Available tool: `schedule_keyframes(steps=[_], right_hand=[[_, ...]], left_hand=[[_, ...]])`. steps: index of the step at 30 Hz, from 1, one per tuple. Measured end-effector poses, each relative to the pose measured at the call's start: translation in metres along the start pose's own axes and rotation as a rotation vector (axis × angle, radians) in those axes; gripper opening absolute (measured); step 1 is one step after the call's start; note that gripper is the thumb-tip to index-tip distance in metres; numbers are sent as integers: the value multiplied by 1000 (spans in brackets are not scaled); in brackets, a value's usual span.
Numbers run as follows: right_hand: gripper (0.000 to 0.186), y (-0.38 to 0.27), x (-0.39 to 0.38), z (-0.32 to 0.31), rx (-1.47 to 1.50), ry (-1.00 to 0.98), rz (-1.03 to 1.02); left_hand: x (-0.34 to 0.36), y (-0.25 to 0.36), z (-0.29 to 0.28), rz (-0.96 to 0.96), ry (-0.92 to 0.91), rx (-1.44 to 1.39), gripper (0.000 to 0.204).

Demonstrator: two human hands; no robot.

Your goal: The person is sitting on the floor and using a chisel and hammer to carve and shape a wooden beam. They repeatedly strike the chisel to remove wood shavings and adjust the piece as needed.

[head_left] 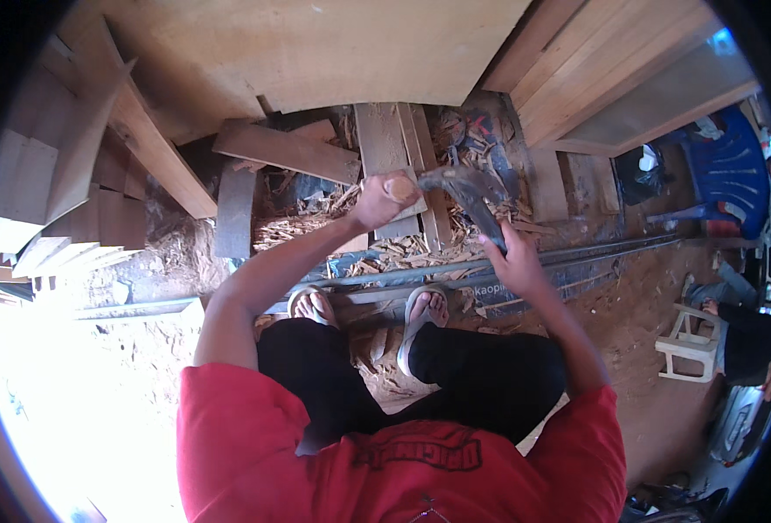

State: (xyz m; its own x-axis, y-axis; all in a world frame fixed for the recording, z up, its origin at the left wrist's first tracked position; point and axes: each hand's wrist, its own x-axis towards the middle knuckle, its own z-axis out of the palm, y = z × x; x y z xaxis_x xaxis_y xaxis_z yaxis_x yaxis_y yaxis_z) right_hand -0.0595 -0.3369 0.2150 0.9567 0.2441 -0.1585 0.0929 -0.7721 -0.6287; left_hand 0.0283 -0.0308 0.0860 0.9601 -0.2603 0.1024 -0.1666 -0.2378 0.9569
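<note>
Near the middle, my left hand (375, 206) is closed on a short wooden handle (401, 190), seen end-on and held upright over a narrow plank (377, 131). What lies at its lower end is hidden. To its right, my right hand (512, 260) grips the black handle of a hammer-like tool (477, 200), whose head is beside the wooden handle; whether they touch I cannot tell. Wood chips (298, 234) lie scattered among the boards under both hands, above my sandalled feet.
A large plywood sheet (315, 48) spans the top. Stacked boards (89, 166) stand left, timber frames (594, 70) upper right. A blue plastic chair (734, 174), a pale stool (690, 353) and another person (743, 340) are at right. Long pipes (577, 253) cross the ground.
</note>
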Motion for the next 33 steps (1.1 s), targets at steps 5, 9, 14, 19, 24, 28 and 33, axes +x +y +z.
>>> schedule_keyframes(steps=[5, 9, 14, 19, 24, 28, 33], right_hand=[[39, 28, -7, 37, -139, 99, -112], [40, 35, -16, 47, 49, 244, 100], [42, 41, -1, 50, -325, 170, 5], [54, 35, -6, 41, -16, 266, 375], [46, 20, -4, 23, -332, 185, 47], [41, 9, -1, 13, 65, 218, 250], [39, -3, 0, 10, -510, 126, -200]], left_hand=[[1, -10, 23, 67, 118, 1, 20], [-2, -6, 26, -48, 106, 13, 17], [3, -3, 28, -37, 187, -26, 20], [7, -2, 27, -125, 153, -49, 26], [4, 2, 21, -107, 177, -53, 28], [2, 6, 20, -110, 202, -85, 26], [5, 7, 18, -67, 194, -75, 23]])
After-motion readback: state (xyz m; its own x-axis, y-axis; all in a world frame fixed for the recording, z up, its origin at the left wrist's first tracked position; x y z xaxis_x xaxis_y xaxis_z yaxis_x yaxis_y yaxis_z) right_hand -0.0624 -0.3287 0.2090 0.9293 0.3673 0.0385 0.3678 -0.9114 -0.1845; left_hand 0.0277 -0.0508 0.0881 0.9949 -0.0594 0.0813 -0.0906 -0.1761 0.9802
